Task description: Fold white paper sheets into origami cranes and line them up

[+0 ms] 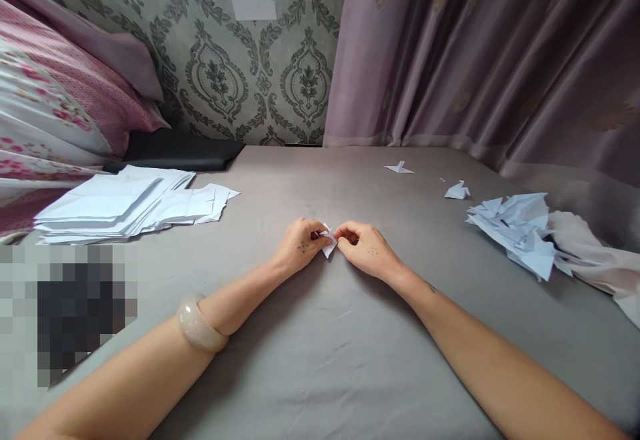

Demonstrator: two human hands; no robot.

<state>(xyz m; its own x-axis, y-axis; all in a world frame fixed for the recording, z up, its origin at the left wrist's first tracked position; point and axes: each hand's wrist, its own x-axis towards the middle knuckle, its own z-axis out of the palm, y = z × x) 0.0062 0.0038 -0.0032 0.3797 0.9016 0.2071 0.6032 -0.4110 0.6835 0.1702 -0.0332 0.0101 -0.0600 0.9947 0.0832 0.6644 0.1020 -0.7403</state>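
A small piece of folded white paper (329, 247) is held low over the grey sheet, in the middle of the view. My left hand (300, 245) pinches its left side between thumb and fingers. From the other side, the closed thumb and fingertips of my right hand (369, 249) grip the paper's right edge. Part of the paper is hidden behind the left fingers, and its finer folds are too small to make out.
Stacked white paper (107, 200) lies at left, before a black flat item (183, 150). To the right are a heap of folded papers (520, 227), a paper bird (457, 191) and another folded paper piece (399, 168). Pale cloth (595, 253) borders the heap. Purple curtains (425, 60) hang behind.
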